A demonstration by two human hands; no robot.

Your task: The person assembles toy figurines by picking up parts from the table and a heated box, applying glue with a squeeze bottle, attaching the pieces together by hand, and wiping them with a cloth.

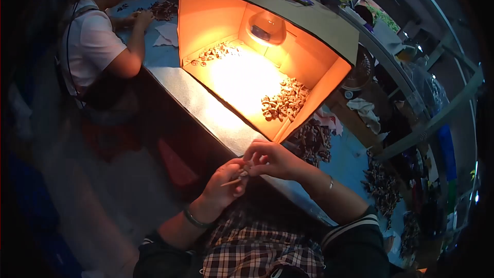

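Observation:
In front of the cardboard box, my two hands meet at the table's near edge. My left hand is closed on a thin tan stick, whose end pokes out below the fingers. Between the fingertips sits a small pale piece, too small to name. Bent fingers of my right hand touch the left fingertips in a pinch; what they grip is hidden. Inside the lit box lie a heap of small brown curled pieces at right and a scattering of similar pieces at back left.
A bright lamp glows inside the open cardboard box. Dark heaps of small pieces lie on the blue tabletop to the right. Another person works at the table at far left. A fan stands behind the box.

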